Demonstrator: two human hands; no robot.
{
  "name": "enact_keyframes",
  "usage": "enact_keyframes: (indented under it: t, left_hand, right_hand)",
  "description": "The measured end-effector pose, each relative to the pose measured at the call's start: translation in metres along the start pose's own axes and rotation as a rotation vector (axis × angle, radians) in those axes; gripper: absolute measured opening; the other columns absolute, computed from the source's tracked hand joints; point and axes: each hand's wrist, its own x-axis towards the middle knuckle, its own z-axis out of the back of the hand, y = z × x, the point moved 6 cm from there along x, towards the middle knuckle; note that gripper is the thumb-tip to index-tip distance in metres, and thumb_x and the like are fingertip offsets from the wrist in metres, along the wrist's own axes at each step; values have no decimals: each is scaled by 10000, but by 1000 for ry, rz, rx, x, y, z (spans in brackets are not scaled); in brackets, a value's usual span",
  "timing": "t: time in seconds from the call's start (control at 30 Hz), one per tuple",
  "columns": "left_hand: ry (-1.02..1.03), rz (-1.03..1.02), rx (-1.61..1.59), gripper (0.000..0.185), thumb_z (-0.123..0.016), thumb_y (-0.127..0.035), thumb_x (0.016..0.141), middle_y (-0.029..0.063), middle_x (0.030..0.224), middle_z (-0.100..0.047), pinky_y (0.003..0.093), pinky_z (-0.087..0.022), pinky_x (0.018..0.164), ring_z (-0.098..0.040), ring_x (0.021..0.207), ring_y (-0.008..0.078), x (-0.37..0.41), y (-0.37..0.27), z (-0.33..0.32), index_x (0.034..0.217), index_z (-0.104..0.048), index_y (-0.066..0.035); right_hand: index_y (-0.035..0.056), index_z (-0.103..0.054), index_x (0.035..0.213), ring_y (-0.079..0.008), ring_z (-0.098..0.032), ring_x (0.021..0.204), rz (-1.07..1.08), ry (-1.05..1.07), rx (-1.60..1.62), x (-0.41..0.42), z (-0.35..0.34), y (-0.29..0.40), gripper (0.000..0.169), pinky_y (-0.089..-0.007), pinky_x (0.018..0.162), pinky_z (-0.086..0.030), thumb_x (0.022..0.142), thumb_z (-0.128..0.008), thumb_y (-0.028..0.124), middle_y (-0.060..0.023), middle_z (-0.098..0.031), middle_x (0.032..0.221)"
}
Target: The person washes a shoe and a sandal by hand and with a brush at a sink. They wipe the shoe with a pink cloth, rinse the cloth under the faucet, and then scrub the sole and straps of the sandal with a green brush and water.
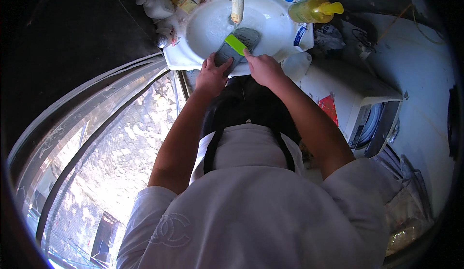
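Observation:
A grey shoe sole or slipper (250, 36) slants over the near part of a white washbasin (279, 16), its far end inside the bowl. My left hand (213, 76) grips its near end, fingers on the upper face. In my right hand (264, 67) is a bright green brush or block (235, 44), which lies against the grey piece; its underside is hidden. The white spout (237, 4) hangs just beyond the grey piece, and the water in the bowl looks foamy.
A white pump bottle (156, 5), a yellow box (184, 2) and a small jar (163, 39) stand at the basin's left. At its right is a yellow pump bottle (313, 9). A white washing machine or similar appliance (344, 91) stands right; a screened window (119, 138) is left.

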Motion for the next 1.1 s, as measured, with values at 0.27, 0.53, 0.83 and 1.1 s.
enact_keyframes:
  t: [0.27,0.53,0.83,1.1]
  left_hand:
    - [-51,-40,23,789,-830,-238,825,255,1567,-342,512,-440,1165,-433,1400,464,1,0,-2,1534,-513,-378]
    - [-16,23,-30,780,-837,-204,816,216,1608,-325,468,-426,1185,-405,1450,426,-2,-3,0,1515,-538,-380]
    - [-72,-37,-1,826,-877,-211,776,237,1554,-368,504,-455,1157,-451,1383,453,-2,-2,-6,1512,-540,-377]
    - [-79,-33,-24,831,-888,-215,770,243,1561,-368,500,-472,1141,-459,1379,450,2,1,-2,1507,-547,-386]
  right_hand:
    - [122,-629,1420,-423,-714,819,-48,-10,-30,5,2,-18,436,-550,762,-569,995,-547,174,-216,-735,903]
    - [126,-623,1425,-428,-711,802,-53,-62,32,3,12,-24,439,-543,727,-569,994,-569,192,-218,-732,875]
    - [167,-637,1405,-429,-716,791,56,-60,56,11,5,-10,402,-553,731,-578,1013,-556,206,-212,-728,849]
    - [183,-619,1420,-426,-730,837,-43,-12,-48,40,13,-14,412,-556,758,-588,1018,-530,213,-213,-743,905]
